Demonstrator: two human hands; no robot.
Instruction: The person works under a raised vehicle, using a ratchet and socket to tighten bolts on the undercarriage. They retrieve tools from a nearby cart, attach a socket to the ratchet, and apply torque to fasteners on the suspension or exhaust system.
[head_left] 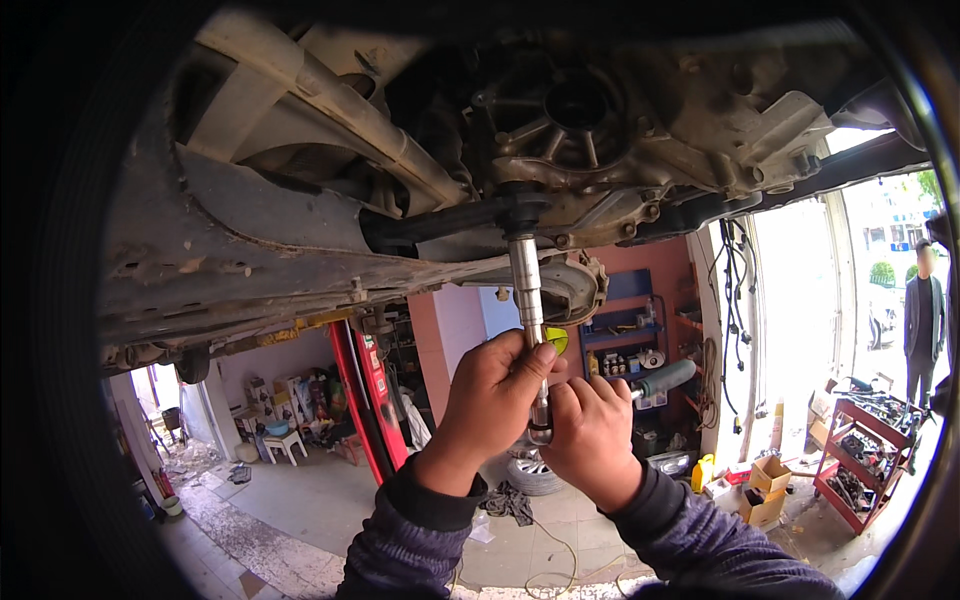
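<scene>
Ratchet and long extension going straight up into the underside of a lifted car

Biggest thing first: the grimy engine and gearbox underside (pixel 600 130) is hanging overhead on the red lift post (pixel 368 400), and the chrome extension bar (pixel 527 290) is running plumb up to a fastener by the black crossmember (pixel 450 222). The left hand (pixel 490 400) is wrapping closed around the bar, thumb pressing on it, while the right hand (pixel 592 435) is curling shut on the ratchet head (pixel 541 432), its grey handle (pixel 665 378) sticking out right. Judging by this, keeping the bar dead straight and steadying it is what's stopping the socket from slipping off.
</scene>
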